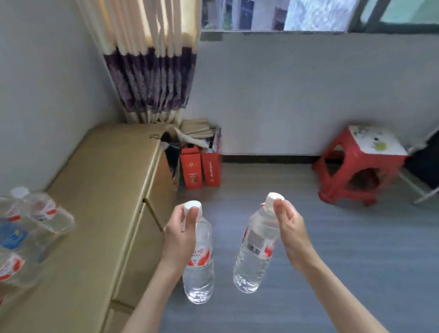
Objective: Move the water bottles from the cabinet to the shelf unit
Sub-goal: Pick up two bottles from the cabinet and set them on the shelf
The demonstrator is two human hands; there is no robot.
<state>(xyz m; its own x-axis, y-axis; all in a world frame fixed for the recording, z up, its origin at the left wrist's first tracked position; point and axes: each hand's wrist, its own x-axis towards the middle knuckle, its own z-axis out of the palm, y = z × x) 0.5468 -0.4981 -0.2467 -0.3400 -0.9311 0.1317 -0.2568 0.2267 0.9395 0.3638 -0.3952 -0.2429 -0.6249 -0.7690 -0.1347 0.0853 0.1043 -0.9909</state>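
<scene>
Centrally, left hand (180, 234) pinched neck of one water bottle (198, 264) under its white cap, right hand (290, 228) likewise w/ tilted second bottle (253, 251), both hanging over grey floor (346, 274), more bottles (45, 213) on tan cabinet (100, 198) at left edge, red stool (358, 164) at right.

Head view (worn, wide-angle) looks forward and down, near the hands.

two clear white-capped bottles (198, 259) (255, 248), hanging
</scene>
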